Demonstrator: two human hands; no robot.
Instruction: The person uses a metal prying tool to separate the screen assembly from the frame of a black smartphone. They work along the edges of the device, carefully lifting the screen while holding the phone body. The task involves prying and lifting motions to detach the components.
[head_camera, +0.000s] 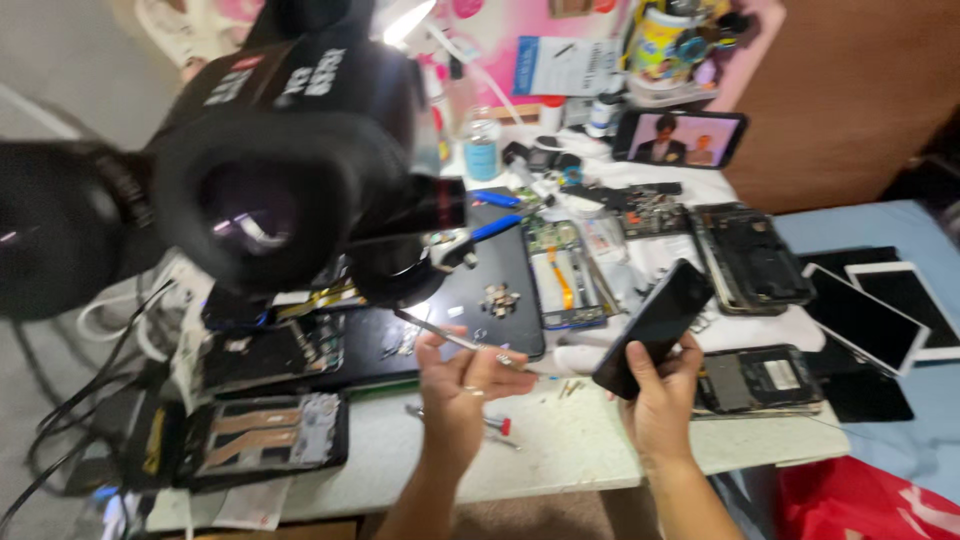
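We observe the right hand (662, 400) closed around a black phone (655, 328), held tilted above the front edge of the white workbench (560, 450). The left hand (455, 385) pinches metal tweezers (450, 337), tips pointing left toward a dark work mat (490, 270). 1 opened phone chassis (757, 378) lies just right of the right hand. A black microscope (280, 170) looms at upper left.

Phone repair workbench: opened phones (752, 255), microscope (270, 190)
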